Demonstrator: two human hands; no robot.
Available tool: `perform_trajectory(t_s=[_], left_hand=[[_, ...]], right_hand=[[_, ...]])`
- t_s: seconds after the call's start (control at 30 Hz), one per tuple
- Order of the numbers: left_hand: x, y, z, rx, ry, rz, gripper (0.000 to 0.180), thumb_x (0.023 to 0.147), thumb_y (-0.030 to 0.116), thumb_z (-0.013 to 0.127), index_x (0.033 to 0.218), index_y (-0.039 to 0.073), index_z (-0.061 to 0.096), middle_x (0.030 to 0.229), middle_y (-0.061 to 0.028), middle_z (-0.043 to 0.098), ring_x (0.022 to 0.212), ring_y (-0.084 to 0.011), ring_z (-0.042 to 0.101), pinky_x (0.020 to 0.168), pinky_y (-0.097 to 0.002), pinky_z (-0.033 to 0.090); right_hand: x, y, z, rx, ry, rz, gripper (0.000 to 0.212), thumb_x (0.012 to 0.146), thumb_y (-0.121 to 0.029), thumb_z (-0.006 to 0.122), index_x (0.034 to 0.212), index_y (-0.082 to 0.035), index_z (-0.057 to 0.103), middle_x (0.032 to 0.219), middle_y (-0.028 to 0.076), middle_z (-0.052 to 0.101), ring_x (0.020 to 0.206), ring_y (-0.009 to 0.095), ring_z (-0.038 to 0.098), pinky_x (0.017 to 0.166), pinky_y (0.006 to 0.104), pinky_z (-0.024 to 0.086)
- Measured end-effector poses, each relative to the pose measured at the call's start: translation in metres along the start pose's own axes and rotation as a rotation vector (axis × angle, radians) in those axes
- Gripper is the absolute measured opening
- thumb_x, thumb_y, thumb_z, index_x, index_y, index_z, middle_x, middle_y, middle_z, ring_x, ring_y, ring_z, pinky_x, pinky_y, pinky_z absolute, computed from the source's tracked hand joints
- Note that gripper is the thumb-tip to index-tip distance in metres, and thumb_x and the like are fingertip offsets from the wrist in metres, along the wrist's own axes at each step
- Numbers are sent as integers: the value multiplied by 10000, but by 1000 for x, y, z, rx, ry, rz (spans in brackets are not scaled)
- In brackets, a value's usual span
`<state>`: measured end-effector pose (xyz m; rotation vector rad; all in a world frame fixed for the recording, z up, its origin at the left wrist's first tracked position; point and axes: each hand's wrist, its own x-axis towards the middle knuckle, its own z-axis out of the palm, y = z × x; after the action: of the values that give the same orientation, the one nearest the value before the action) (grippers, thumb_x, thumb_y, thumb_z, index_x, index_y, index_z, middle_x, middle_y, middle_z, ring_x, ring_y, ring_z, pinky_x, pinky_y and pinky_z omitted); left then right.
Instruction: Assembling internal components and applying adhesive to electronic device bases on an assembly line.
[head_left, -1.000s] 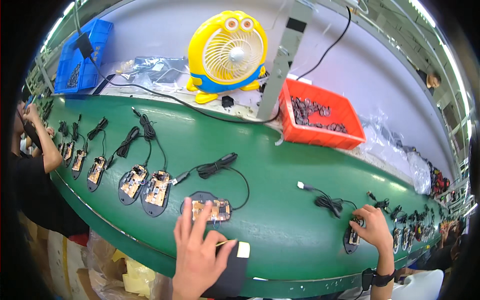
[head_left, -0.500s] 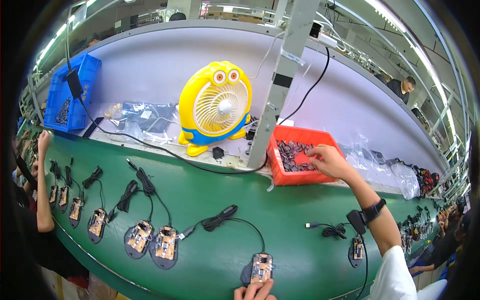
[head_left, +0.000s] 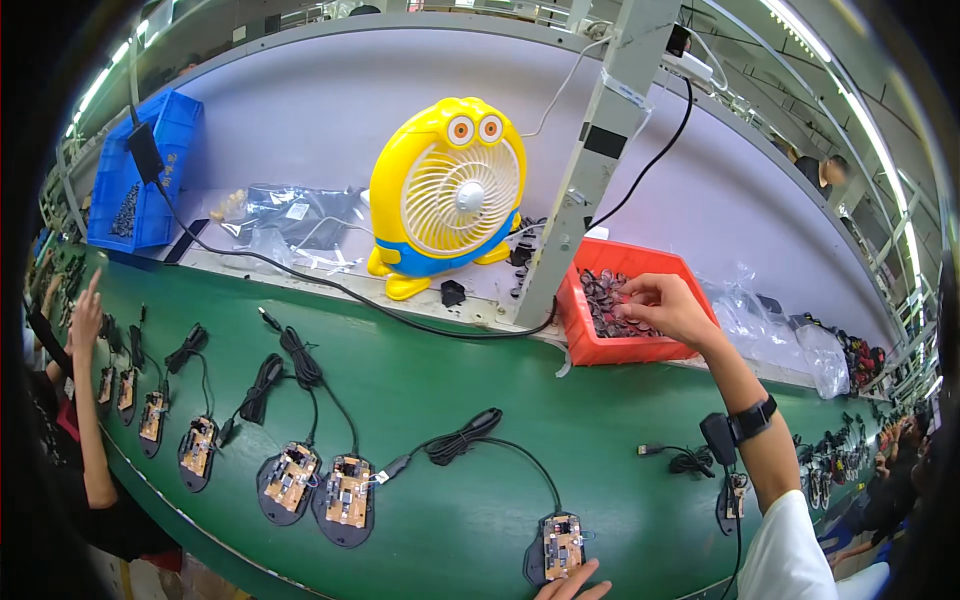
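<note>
At the lower edge, my left hand (head_left: 574, 584) rests its partly spread fingers against the near end of a mouse circuit board (head_left: 564, 545) on its black base. A black cable (head_left: 465, 437), tied in a bundle, runs from that board. Reaching over a red plastic bin (head_left: 640, 350), my right hand (head_left: 668, 308) has its thumb and fingers pinched together. Whatever is between those fingertips is too small to make out. Small dark, shiny parts (head_left: 603, 297) fill much of the bin. A black device on a band (head_left: 735, 430) is strapped round my right wrist.
Several more mouse boards (head_left: 347, 490) with bundled cables lie across the green table (head_left: 450, 540). A yellow fan (head_left: 450, 190) stands behind, left of a grey post (head_left: 590, 180). A blue bin (head_left: 145, 170) is at far left. A co-worker's hand (head_left: 88, 315) shows at left.
The view has shifted, so most things sit farther right or lower. My right hand's fingers have drawn closer together over the bin. My left fingers have slipped toward the board's near right corner.
</note>
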<state>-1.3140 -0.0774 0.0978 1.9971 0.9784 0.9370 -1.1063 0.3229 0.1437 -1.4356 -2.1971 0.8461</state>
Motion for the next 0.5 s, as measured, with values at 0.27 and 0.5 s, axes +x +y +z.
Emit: perform_trajectory(t_s=[0.27, 0.5], left_hand=[[-6, 10, -17, 86, 85, -38, 193, 865, 172, 752, 858, -9, 685, 1300, -239, 637, 1403, -460, 499, 1068, -569, 466], [-4, 10, -4, 245, 143, -86, 232, 856, 171, 768, 835, -23, 642, 1350, -259, 596, 1416, -496, 466, 1086, -595, 461]], right_hand=[[-137, -49, 26, 616, -76, -59, 178, 926, 81, 739, 1103, 82, 722, 1089, 129, 688, 1015, 234, 748, 884, 342, 643], [-225, -51, 95, 596, -116, -87, 219, 814, 31, 882, 984, 14, 744, 1048, 110, 719, 940, 163, 704, 808, 311, 583]])
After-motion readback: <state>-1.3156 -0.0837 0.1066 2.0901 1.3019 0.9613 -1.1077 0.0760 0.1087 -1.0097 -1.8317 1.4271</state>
